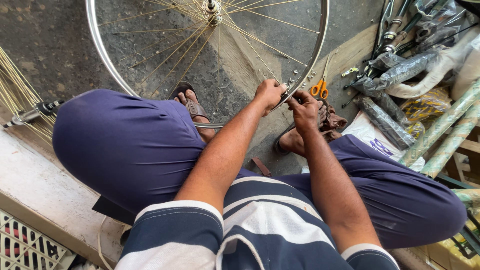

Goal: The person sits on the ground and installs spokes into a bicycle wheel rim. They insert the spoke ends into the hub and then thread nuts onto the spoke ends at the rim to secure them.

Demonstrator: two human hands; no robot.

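Nearest the camera is the person's striped shirt, dark blue and white, with both forearms reaching out from it between knees in dark blue trousers. Beyond the knees stands a bicycle wheel, a bare shiny rim with thin golden spokes running up to the hub at the top edge. Everything else is placed from this wheel.

The left hand sits at the lower right of the wheel, its fingers curled closed over the rim itself, gripping the metal. The right hand is just beside it, a little outside the rim, with fingers pinched tightly together close to the rim; what they hold is too small and hidden to tell. The two hands nearly touch.

Inside the lower part of the wheel, seen through the spokes, is one foot in a brown sandal. The other sandalled foot lies just outside the wheel, under the right hand.

On the ground just right of the wheel lie orange-handled scissors, with a few small metal bits scattered between them and the rim. Farther right of the wheel is a heap of wrapped bicycle parts and green-patterned tubes. Left of the wheel, another bundle of golden spokes fans out from a second hub.
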